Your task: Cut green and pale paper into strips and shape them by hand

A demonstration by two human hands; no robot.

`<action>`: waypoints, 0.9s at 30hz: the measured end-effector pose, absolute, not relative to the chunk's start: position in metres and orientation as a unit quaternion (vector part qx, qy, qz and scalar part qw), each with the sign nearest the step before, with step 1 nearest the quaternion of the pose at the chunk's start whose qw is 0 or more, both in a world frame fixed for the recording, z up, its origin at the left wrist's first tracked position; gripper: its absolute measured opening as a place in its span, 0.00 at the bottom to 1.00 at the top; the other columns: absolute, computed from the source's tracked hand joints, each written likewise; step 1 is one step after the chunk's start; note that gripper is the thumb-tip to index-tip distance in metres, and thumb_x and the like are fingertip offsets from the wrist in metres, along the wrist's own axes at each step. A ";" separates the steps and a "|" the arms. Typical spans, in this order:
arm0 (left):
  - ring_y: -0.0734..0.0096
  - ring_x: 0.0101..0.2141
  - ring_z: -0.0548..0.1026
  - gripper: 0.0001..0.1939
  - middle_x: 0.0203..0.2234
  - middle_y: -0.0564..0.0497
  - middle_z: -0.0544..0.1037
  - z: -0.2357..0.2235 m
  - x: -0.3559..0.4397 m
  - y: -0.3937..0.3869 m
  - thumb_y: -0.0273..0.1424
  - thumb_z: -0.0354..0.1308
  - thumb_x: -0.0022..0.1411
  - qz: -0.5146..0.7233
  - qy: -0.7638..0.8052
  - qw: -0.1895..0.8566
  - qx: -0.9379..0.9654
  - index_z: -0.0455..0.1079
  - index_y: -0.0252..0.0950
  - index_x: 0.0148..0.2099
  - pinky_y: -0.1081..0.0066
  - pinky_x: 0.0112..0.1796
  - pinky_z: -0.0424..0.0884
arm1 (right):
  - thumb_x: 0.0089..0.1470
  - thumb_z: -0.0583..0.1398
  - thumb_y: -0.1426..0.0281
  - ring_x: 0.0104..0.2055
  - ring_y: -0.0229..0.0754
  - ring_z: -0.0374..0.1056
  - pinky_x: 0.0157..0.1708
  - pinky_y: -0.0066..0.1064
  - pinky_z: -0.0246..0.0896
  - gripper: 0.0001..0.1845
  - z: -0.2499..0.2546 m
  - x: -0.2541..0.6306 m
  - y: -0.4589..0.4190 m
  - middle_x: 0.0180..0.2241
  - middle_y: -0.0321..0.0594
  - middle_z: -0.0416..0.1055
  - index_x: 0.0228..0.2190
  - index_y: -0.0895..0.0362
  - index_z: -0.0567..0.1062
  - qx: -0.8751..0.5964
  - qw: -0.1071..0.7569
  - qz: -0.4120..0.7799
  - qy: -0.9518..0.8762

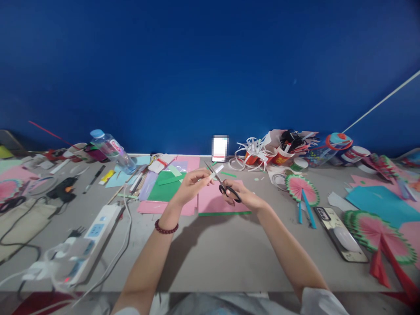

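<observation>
My left hand (196,183) pinches a small white strip (218,169), which sticks out to the right of the fingertips. In my right hand (241,194) is a pair of scissors (224,187) with black handles. The scissor blades point up and left, crossing close to the strip; whether they touch it I cannot tell. Beneath both hands lies a pink sheet of paper (213,203) with a green strip (225,214) along its near edge. To the left, a green sheet (160,188) rests over more pink paper.
A power strip (98,238) with cables and a plastic bottle (114,151) are at left. Cups of white strips (252,156) and tools stand along the blue wall. At right are paper watermelon fans (302,189) and a phone (341,236). A lit screen (219,148) stands ahead.
</observation>
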State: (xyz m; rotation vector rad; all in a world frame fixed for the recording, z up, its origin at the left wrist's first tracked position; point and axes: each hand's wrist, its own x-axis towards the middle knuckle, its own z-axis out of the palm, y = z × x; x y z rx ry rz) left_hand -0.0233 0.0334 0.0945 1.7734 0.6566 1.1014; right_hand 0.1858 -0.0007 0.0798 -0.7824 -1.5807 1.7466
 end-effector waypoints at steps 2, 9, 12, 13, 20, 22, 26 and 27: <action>0.69 0.31 0.70 0.13 0.26 0.49 0.72 0.095 -0.023 0.034 0.35 0.55 0.63 0.448 0.265 0.460 0.719 0.72 0.35 0.28 0.70 0.34 0.66 | 0.54 0.59 0.50 0.21 0.33 0.50 0.23 0.27 0.50 0.22 0.080 0.186 -0.001 0.18 0.25 0.52 0.33 0.56 0.61 -0.301 0.322 0.667 -0.601; 0.70 0.31 0.70 0.12 0.26 0.50 0.73 0.094 -0.023 0.033 0.34 0.56 0.62 0.453 0.263 0.470 0.710 0.73 0.35 0.28 0.70 0.33 0.66 | 0.54 0.59 0.50 0.20 0.32 0.50 0.23 0.27 0.49 0.22 0.078 0.186 -0.001 0.18 0.26 0.52 0.33 0.56 0.62 -0.294 0.325 0.672 -0.597; 0.69 0.31 0.70 0.13 0.26 0.49 0.73 0.094 -0.023 0.033 0.35 0.56 0.62 0.451 0.268 0.471 0.709 0.73 0.35 0.28 0.70 0.34 0.67 | 0.54 0.59 0.50 0.20 0.33 0.50 0.23 0.28 0.49 0.22 0.077 0.185 0.000 0.18 0.26 0.51 0.33 0.55 0.62 -0.295 0.324 0.673 -0.597; 0.69 0.31 0.70 0.13 0.26 0.49 0.73 0.094 -0.023 0.033 0.36 0.56 0.62 0.451 0.269 0.472 0.709 0.73 0.35 0.28 0.69 0.34 0.67 | 0.53 0.59 0.50 0.20 0.33 0.50 0.23 0.28 0.49 0.22 0.077 0.185 0.000 0.18 0.25 0.51 0.33 0.55 0.62 -0.295 0.323 0.672 -0.597; 0.70 0.31 0.70 0.13 0.26 0.49 0.73 0.095 -0.023 0.033 0.36 0.56 0.62 0.452 0.262 0.475 0.708 0.74 0.35 0.28 0.70 0.33 0.66 | 0.53 0.59 0.49 0.20 0.33 0.49 0.23 0.28 0.49 0.23 0.080 0.184 -0.001 0.18 0.25 0.51 0.33 0.55 0.61 -0.295 0.318 0.677 -0.595; 0.70 0.31 0.70 0.12 0.27 0.49 0.73 0.096 -0.023 0.033 0.35 0.56 0.62 0.453 0.259 0.477 0.707 0.74 0.36 0.29 0.70 0.33 0.66 | 0.52 0.59 0.49 0.20 0.33 0.49 0.23 0.28 0.49 0.23 0.081 0.184 -0.001 0.18 0.25 0.51 0.33 0.55 0.61 -0.294 0.318 0.680 -0.592; 0.70 0.31 0.71 0.12 0.27 0.49 0.73 0.095 -0.023 0.033 0.35 0.56 0.62 0.455 0.259 0.480 0.704 0.74 0.35 0.29 0.70 0.33 0.67 | 0.53 0.60 0.50 0.19 0.32 0.49 0.22 0.27 0.48 0.23 0.079 0.183 -0.001 0.17 0.24 0.50 0.33 0.55 0.61 -0.290 0.321 0.683 -0.588; 0.70 0.31 0.71 0.12 0.28 0.48 0.74 0.095 -0.023 0.033 0.35 0.56 0.62 0.454 0.261 0.481 0.703 0.74 0.35 0.29 0.70 0.33 0.67 | 0.53 0.60 0.50 0.19 0.32 0.49 0.22 0.27 0.47 0.23 0.078 0.183 -0.001 0.17 0.24 0.50 0.33 0.55 0.61 -0.289 0.322 0.685 -0.586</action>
